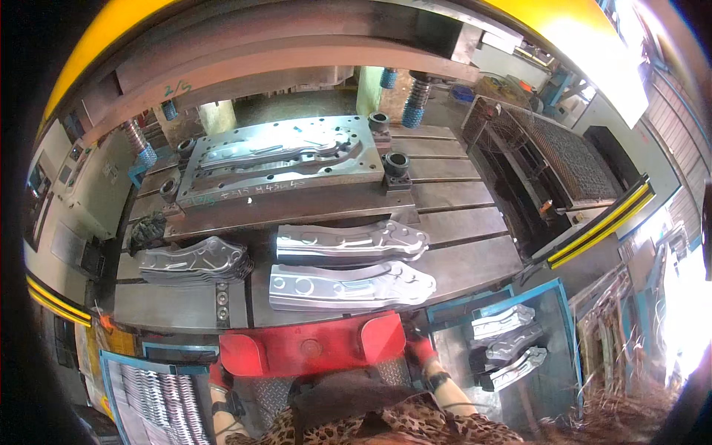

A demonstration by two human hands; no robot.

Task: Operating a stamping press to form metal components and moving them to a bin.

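A red control stand [311, 348] with two raised rounded guards stands in front of me. My left hand [217, 375], in a red glove, is at its left end. At the right end is my right hand [422, 350], gloved in red too. The fingers of both hands are hidden or too indistinct to read. Beyond the stand, two stacks of stamped metal parts [352, 286] lie on the press bed [452, 215]. Another stack of curved metal parts [193, 261] sits to their left. Farther back, the lower die [285, 178] bears a shiny long shape under bright light.
The press's upper part [297, 63] hangs over the die, with coil springs [417, 100] at its corners. A blue-framed rack of metal parts [159, 393] is at lower left. At right, a blue-edged table [560, 356] carries several parts. Yellow-black bars [601, 226] flank the bed.
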